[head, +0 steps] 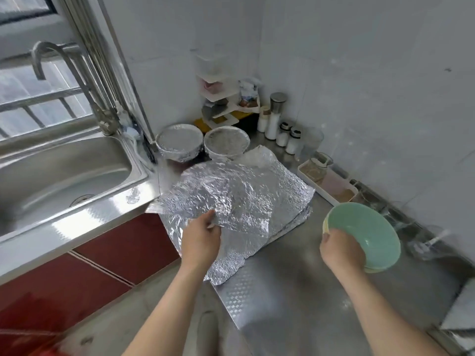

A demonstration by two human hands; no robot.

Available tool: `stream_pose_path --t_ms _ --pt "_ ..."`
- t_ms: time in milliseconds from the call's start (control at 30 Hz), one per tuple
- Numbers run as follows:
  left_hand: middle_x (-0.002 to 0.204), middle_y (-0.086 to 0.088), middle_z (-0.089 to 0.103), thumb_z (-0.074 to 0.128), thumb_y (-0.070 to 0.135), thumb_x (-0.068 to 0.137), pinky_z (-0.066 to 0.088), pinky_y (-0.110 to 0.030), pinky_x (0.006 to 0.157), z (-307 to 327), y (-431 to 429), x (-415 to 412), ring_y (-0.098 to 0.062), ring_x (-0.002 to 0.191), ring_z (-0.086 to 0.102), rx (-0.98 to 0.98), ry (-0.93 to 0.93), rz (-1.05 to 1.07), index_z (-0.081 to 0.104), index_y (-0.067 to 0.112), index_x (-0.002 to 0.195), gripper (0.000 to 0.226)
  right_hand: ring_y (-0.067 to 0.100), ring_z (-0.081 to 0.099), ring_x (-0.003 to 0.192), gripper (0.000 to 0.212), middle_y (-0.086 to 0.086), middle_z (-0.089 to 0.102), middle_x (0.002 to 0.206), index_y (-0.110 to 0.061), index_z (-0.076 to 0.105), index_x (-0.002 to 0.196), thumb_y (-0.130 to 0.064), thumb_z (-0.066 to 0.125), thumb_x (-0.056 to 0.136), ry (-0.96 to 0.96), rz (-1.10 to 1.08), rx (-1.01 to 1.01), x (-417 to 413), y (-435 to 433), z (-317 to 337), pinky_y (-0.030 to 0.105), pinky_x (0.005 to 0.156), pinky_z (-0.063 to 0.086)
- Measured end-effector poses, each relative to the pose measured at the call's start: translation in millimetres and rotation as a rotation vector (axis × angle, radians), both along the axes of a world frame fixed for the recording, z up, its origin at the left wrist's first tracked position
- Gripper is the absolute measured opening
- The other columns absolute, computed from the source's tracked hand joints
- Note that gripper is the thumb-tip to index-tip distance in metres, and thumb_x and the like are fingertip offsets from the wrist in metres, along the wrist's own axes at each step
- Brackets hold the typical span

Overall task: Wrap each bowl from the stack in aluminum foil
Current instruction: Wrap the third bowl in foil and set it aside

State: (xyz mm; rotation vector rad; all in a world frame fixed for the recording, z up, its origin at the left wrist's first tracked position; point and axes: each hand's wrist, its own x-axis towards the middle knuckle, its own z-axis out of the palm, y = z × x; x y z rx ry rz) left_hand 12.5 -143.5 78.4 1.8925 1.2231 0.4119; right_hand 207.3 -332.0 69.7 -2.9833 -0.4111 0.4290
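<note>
Pinched the near edge of a crumpled foil sheet (246,196) in the left hand (201,236), thumb and curled fingers closed tight on it. Held that edge raised off the steel surface (282,291), with the sheet billowing up across the middle. Kept the sheet's far part draped over a flat pile of foil (290,222), itself lying toward the surface's left edge, with one loose corner hanging over that edge.

Gripped a green bowl (367,235) in the right hand (339,253), fingers curled round its near rim. Held the bowl tilted, mouth turned up and toward the foil, above the surface near its right edge and well apart from the sheet. Showed a paler rim just behind the bowl's left side; could not tell whether from a second bowl.

Stood, at the surface's far edge just beyond the sheet, two foil-covered bowls (179,142) side by side. Flanked on the left by a steel sink (64,170) and its tap (64,73); lined along the right edge with seasoning jars (272,124) and a white tray (326,186).
</note>
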Motion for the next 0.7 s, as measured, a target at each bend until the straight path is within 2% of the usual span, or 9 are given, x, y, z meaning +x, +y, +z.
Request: stream_pose_path --t_ms 33,100,133,233,333,400,467,567,700 --pt "0.116 0.001 0.071 0.055 0.013 0.094 0.051 -0.029 0.083 -2 1 0 -0.022 0.100 0.068 0.065 0.073 -0.004 0.060 0.021 0.133 0.040 0.039 0.061 0.105 0.033 0.019 0.066 0.111 -0.003 0.065 0.108 -0.023 0.040 0.100 -0.012 -0.016 0.029 1 1 1 0.040 0.081 0.048" --pt "0.101 0.002 0.075 0.052 0.023 0.097 0.052 -0.030 0.074 -2 0 0 -0.022 0.091 0.070 0.196 0.252 -0.058 0.067 0.030 0.122 0.031 0.040 0.060 0.103 0.036 0.020 0.066 0.109 -0.002 0.065 0.106 -0.025 0.038 0.101 -0.031 -0.046 0.087 2 2 7 0.041 0.080 0.047" --pt "0.098 0.002 0.074 0.053 0.027 0.097 0.047 -0.029 0.069 -2 -3 1 -0.023 0.092 0.069 0.305 0.364 -0.103 0.069 0.032 0.117 0.027 0.041 0.060 0.101 0.036 0.021 0.066 0.107 -0.002 0.066 0.104 -0.025 0.038 0.101 -0.050 -0.055 0.107 1 1 8 0.041 0.080 0.046" --pt "0.089 0.001 0.067 0.070 0.029 0.086 0.033 -0.035 0.074 -7 -7 6 -0.027 0.093 0.059 0.603 0.550 -0.182 0.078 0.035 0.094 0.013 0.041 0.061 0.097 0.032 0.021 0.067 0.102 -0.002 0.066 0.100 -0.022 0.041 0.099 -0.164 -0.063 0.133 3 -2 15 0.039 0.074 0.044" --pt "0.090 -0.003 0.060 0.079 0.028 0.075 0.028 -0.040 0.082 -20 -8 15 -0.031 0.092 0.053 0.729 0.429 -0.167 0.078 0.029 0.075 0.002 0.042 0.062 0.086 0.031 0.023 0.067 0.090 0.000 0.064 0.091 -0.020 0.041 0.099 -0.282 -0.050 0.181 5 -8 27 0.037 0.066 0.038" --pt "0.097 -0.003 0.065 0.071 0.027 0.085 0.039 -0.041 0.082 -19 -4 19 -0.030 0.094 0.059 0.703 0.312 -0.227 0.077 0.022 0.085 0.008 0.041 0.057 0.072 0.029 0.023 0.065 0.078 -0.002 0.057 0.078 -0.019 0.042 0.098 -0.395 -0.018 0.237 5 -8 36 0.036 0.063 0.034" --pt "0.091 -0.005 0.069 0.058 0.027 0.096 0.049 -0.038 0.065 -11 -2 25 -0.031 0.082 0.065 0.633 0.213 -0.215 0.072 0.014 0.097 0.019 0.035 0.041 0.055 0.028 0.022 0.060 0.064 -0.010 0.044 0.067 -0.015 0.048 0.095 -0.513 0.029 0.353 4 -5 46 0.036 0.061 0.029" --pt "0.071 -0.012 0.068 0.053 0.025 0.100 0.034 -0.032 0.051 13 1 26 -0.036 0.060 0.062 0.673 0.088 -0.041 0.067 0.009 0.098 0.021 0.028 0.026 0.050 0.035 0.014 0.051 0.051 -0.017 0.035 0.062 -0.013 0.055 0.091 -0.616 0.144 0.505 0 7 58 0.035 0.062 0.026" --pt "0.067 -0.017 0.066 0.054 0.024 0.100 0.029 -0.031 0.058 52 18 19 -0.039 0.058 0.060 0.676 -0.121 0.211 0.069 0.008 0.099 0.022 0.029 0.049 0.053 0.025 0.006 0.056 0.053 -0.018 0.055 0.063 -0.018 0.057 0.088 -0.598 0.346 0.528 -14 36 60 0.033 0.062 0.026"
